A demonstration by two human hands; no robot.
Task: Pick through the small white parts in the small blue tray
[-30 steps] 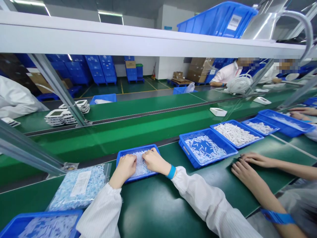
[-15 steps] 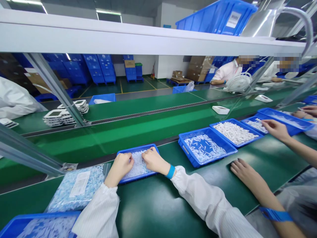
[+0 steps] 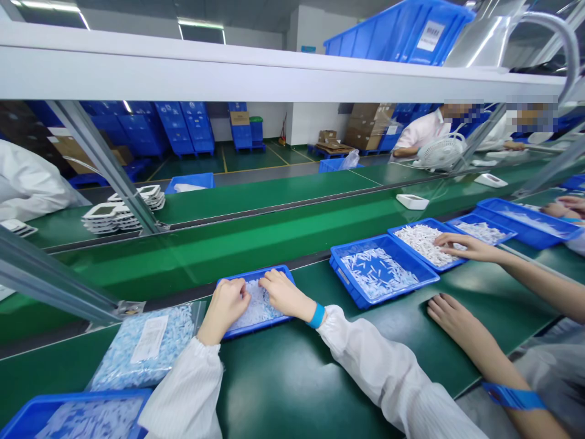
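Observation:
Both my hands are over a small blue tray (image 3: 256,329) filled with tiny pale bluish-white pieces (image 3: 258,302). My left hand (image 3: 229,303) is at the tray's left side, fingers curled together in a pinch. Over its right half, my right hand (image 3: 284,294) has its thumb and fingertips pressed together, pointing down into the pieces. Whatever lies between the fingertips of either hand is too small or hidden to make out. A blue band (image 3: 317,315) circles my right wrist.
To the left lie a clear bag of light-blue pieces (image 3: 146,341) and another blue tray (image 3: 27,405). Rightward stand blue trays of white parts (image 3: 340,283). A co-worker's hand (image 3: 464,247) reaches over one; their other hand (image 3: 452,311) rests on the bench. A metal post (image 3: 105,164) rises at left.
The co-worker's far hand has moved left, from the farther tray to the tray of white parts. White housings on the belt have shifted slightly right. My hands stay over the tray with small finger movements.

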